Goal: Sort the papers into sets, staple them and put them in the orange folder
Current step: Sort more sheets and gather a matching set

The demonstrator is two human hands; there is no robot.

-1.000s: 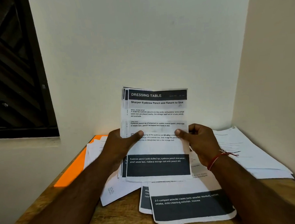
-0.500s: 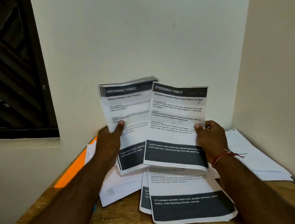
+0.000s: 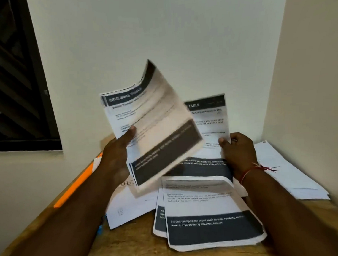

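My left hand [image 3: 115,159] grips a stack of printed sheets [image 3: 154,124] with dark header and footer bands, tilted to the right and blurred by motion. My right hand [image 3: 239,153] pinches a single sheet [image 3: 210,122] by its right edge; that sheet stands behind and to the right of the stack, low over the table. An orange folder [image 3: 75,186] lies along the left edge of the wooden table [image 3: 130,245], mostly covered by white papers. No stapler is visible.
A small pile of printed sheets [image 3: 210,213] lies on the table in front of me. A larger heap of white papers [image 3: 288,173] sits at the right against the wall. More white sheets [image 3: 129,209] lie at the left centre. Walls close in behind and right.
The single sheet came off the front of the stack and went right and down with my right hand. My left hand tilted the remaining stack to the right.
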